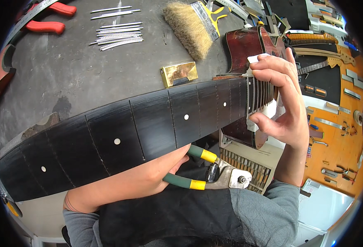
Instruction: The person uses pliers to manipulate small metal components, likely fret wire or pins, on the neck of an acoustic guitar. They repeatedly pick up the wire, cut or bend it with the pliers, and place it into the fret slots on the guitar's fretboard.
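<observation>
A dark guitar fretboard point(156, 119) with white dots and slots stretches from the lower left to the reddish-brown guitar body point(241, 45). My right hand point(282, 90) arches over its body end, thumb at the near edge and fingertips at the far edge. White tape or paper point(267, 109) lies under that hand; whether a thin fret is between the fingers cannot be made out. Below the neck, my left hand point(177, 161) is closed around cutters point(224, 177) with green and yellow handles. The neck partly hides that hand.
Several fret wires point(117, 36) lie on the dark bench point(72, 70). A broad bristle brush point(191, 29) and a brass block point(179, 74) sit beyond the neck. Red-handled pliers point(45, 26) are at far left. Tools hang on a wooden board point(342, 144); a file rack point(245, 164) stands below.
</observation>
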{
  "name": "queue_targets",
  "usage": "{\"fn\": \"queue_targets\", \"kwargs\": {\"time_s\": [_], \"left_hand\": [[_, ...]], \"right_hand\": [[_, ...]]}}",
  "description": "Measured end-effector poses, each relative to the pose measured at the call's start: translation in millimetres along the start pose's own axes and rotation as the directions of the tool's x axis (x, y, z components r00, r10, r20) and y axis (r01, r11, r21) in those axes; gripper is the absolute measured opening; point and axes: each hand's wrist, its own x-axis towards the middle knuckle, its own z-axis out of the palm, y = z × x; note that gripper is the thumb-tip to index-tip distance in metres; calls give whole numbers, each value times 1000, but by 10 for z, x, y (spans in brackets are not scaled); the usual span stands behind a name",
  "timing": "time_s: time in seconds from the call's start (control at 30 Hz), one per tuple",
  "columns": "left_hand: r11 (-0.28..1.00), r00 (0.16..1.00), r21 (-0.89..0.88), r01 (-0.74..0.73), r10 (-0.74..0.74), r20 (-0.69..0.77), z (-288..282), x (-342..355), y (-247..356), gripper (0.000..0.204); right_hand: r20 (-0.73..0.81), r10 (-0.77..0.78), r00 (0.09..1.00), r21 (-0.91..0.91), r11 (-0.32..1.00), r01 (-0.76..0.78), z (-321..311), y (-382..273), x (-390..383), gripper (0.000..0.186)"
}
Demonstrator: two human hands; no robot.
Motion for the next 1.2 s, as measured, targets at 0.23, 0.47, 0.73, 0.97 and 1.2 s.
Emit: {"fn": "queue_targets", "kwargs": {"time_s": [0.23, 0.47, 0.73, 0.97, 1.2], "left_hand": [[1000, 1000, 13, -22, 22, -12, 3, 12, 1, 45], [1000, 1000, 2, -18, 18, -5, 18, 2, -4, 46], [1000, 1000, -12, -11, 11, 5, 0, -5, -9, 44], [995, 999, 102, -9, 14, -49, -11, 35, 14, 33], [966, 996, 247, 81, -73, -43, -76, 37, 131, 31]], "right_hand": [[7, 4, 1000, 6, 1000, -4, -4, -9, 5, 69], [20, 8, 1000, -18, 1000, -8, -24, -43, 17, 69], [-6, 24, 1000, -124, 992, -25, -21, -278, -25, 65], [-169, 101, 980, -184, 974, -132, 192, -541, -241, 37], [-162, 106, 981, -101, 987, -123, 100, -609, -191, 33]]}}
